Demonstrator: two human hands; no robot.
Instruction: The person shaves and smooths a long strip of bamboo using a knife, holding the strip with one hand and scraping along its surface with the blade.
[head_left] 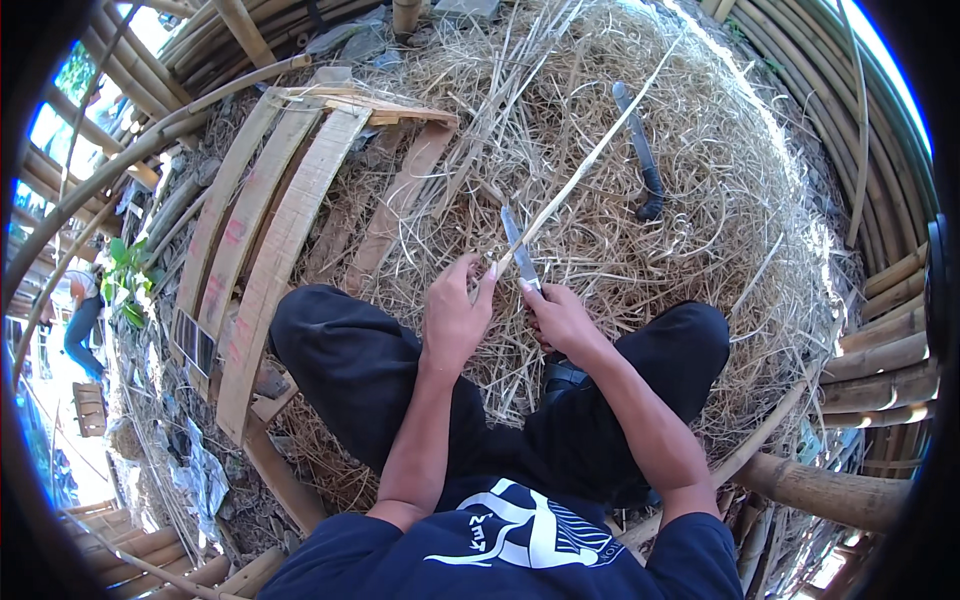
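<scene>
Between finger and thumb, my left hand (458, 315) pinches the near end of a long pale bamboo strip (585, 165). The strip slants away to the far right over the shavings. My right hand (565, 318) is closed around the handle of a knife (515, 232), whose handle is mostly hidden by the fingers. Its blade points away and slightly left, crossing the strip just beyond my left fingertips. Farther off to the right, a second, longer blade with a dark handle, a machete (637, 140), lies on the shavings.
Thin bamboo shavings (720, 210) cover the ground around my crossed legs. To the left stands a slatted wooden crate (290, 215). Bamboo poles (880, 380) line the right side, with one thick pole (820, 490) near my right elbow. Another person (85, 325) is at the far left.
</scene>
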